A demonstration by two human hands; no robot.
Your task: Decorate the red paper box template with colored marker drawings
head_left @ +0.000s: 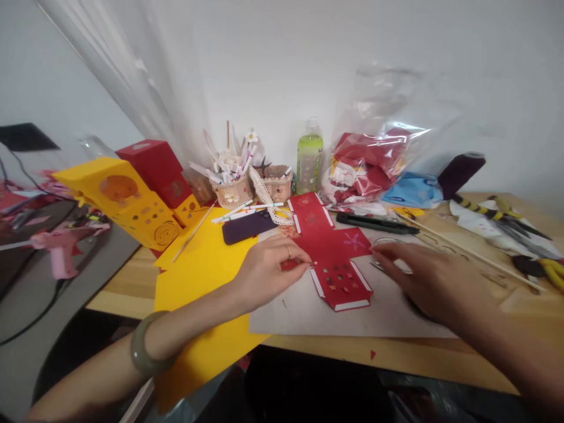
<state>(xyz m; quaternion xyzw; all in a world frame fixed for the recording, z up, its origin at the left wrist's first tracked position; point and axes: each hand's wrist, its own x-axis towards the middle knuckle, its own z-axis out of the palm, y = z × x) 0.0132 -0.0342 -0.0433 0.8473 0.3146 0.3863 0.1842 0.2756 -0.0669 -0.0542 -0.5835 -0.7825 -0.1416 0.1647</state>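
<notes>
A red cross-shaped paper box blank (324,249) with white tape strips on its flaps and small star cut-outs lies on a pale sheet (282,317). My left hand (273,267), wearing a ring and a green bangle, is closed in a pinch at the blank's left edge. Something small and reddish shows at its fingers, too small to name. My right hand (414,276) is smeared by motion to the right of the blank. Beside its fingertips are thin grey loops (388,242), partly covered by the hand; whether it grips them I cannot tell.
Yellow card (207,294) spreads at left, below yellow and red paper boxes (132,197). A phone (249,227), cutter knife (376,223), pen pots (232,191), green bottle (309,155) and bag of scraps (370,164) stand behind. Pliers (480,208) lie right; a pink glue gun (61,249) is left.
</notes>
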